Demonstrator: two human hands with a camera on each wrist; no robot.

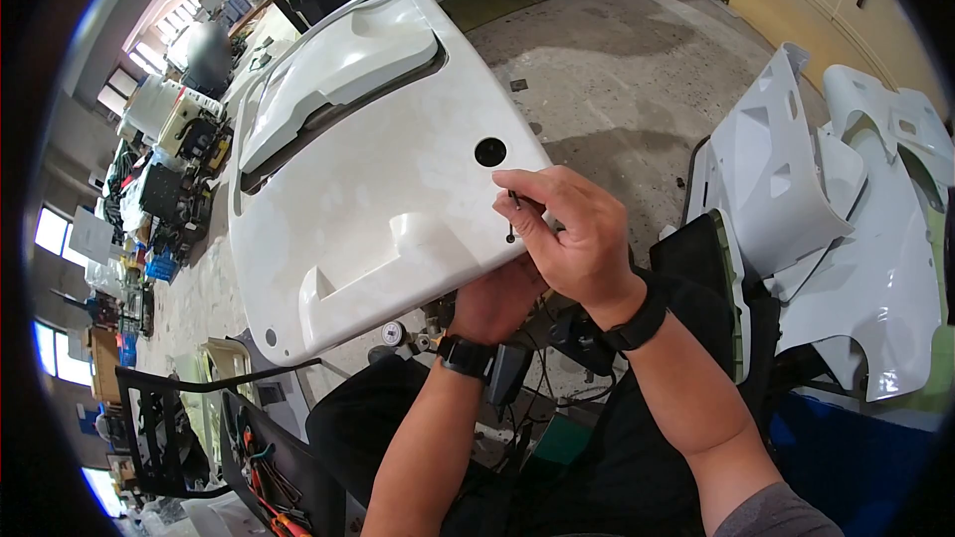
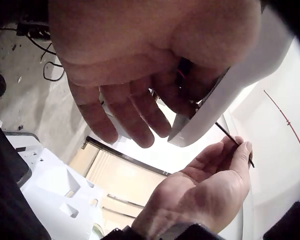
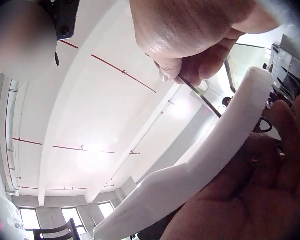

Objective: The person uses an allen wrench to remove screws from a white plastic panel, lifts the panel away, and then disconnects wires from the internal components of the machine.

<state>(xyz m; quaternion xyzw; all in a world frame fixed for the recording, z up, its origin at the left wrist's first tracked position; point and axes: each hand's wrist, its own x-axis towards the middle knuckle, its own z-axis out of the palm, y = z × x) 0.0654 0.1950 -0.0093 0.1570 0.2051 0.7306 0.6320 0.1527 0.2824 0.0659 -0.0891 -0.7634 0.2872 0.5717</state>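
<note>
"Head view, biggest thing first: what is there?"

"One large white panel (image 1: 378, 179) in front of the person. Off to the right are at least two more white parts (image 1: 865, 268), overlapping too much for an exact count."

"And the hands?"

"Two. The right hand (image 1: 577, 234) is at the panel's near edge, its grip closed to a pinch. The left hand (image 1: 500, 300) is under that edge, partly covered by the panel."

"Is the left grip holding anything?"

"I cannot tell. Its wrist view shows three fingers loosely extended, but thumb and index finger run into shadow at the underside."

"What does the right one pinch?"

"One thin dark rod (image 3: 200, 97), slanting to the panel's edge; in both wrist views an end passes out of sight there, so contact is unclear."

"Anything smaller?"

"One dark round hole (image 1: 489, 152) in the panel, just beyond the right hand."
</note>
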